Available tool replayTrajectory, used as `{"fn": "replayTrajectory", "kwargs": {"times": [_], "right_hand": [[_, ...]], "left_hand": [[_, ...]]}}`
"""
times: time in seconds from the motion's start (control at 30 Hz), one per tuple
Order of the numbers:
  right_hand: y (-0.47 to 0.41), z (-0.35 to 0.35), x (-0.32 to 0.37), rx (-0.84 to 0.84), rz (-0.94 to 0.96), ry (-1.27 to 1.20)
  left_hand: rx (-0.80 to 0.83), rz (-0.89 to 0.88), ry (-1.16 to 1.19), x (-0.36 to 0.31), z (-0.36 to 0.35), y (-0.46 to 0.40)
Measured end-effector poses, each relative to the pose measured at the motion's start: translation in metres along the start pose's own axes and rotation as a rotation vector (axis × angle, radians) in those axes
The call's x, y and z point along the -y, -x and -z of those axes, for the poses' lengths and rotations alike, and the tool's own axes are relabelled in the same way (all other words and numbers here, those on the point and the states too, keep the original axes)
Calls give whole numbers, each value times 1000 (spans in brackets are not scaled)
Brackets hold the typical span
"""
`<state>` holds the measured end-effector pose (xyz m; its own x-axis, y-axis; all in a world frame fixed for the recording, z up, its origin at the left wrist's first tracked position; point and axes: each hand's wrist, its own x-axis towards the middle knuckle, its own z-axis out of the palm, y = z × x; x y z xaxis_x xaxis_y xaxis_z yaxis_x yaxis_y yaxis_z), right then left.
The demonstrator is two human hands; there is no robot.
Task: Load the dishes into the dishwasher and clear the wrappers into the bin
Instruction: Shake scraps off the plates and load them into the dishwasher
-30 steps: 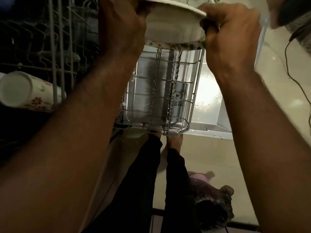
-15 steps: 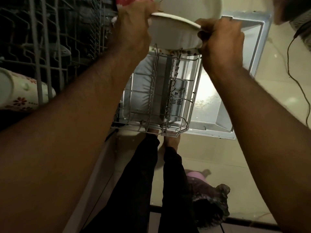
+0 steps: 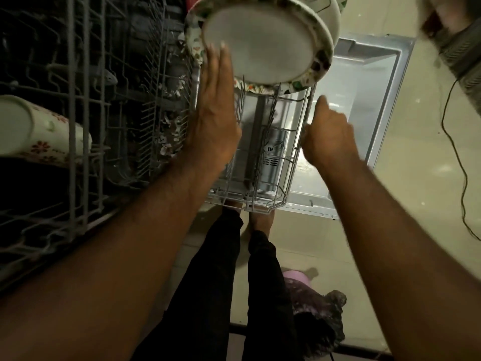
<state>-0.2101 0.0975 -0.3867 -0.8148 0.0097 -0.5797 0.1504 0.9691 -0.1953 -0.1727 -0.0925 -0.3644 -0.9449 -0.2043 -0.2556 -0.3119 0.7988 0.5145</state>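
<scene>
The open dishwasher door (image 3: 369, 82) lies flat under the lower rack (image 3: 263, 162). A floral plate (image 3: 260, 40) stands on edge in that rack's far tines. The left hand (image 3: 213, 118) presses flat fingers against its back; the right hand (image 3: 328, 136) hangs loosely curled, empty, beside the rack.

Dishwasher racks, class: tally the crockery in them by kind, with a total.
Floral-rimmed plates, standing on edge in the lower rack: 2
Floral mug, lying on its side in the upper rack: 1
Total: 3
</scene>
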Motion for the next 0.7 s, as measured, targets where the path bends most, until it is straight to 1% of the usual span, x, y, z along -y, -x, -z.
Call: {"fn": "replayTrajectory", "kwargs": {"times": [0.1,0.17,0.27,0.33,0.43,0.63,0.7], "right_hand": [[45,-15,6,56,64,-15],[73,-21,12,74,112,-38],[117,-21,24,103,191,-64],[146,-11,33,123,257,-38],[185,12,48,144,368,-5],[262,63,72,164,573,-17],[282,79,75,176,620,-12]], "left_hand": [[164,55,-35,-5,-5,43],[268,89,-17,-9,-3,75],[370,64,-8,-14,13,120],[389,50,10,-16,29,146],[374,27,-2,-17,58,179],[432,85,-60,-44,139,237],[405,91,-65,-55,162,253]]}}
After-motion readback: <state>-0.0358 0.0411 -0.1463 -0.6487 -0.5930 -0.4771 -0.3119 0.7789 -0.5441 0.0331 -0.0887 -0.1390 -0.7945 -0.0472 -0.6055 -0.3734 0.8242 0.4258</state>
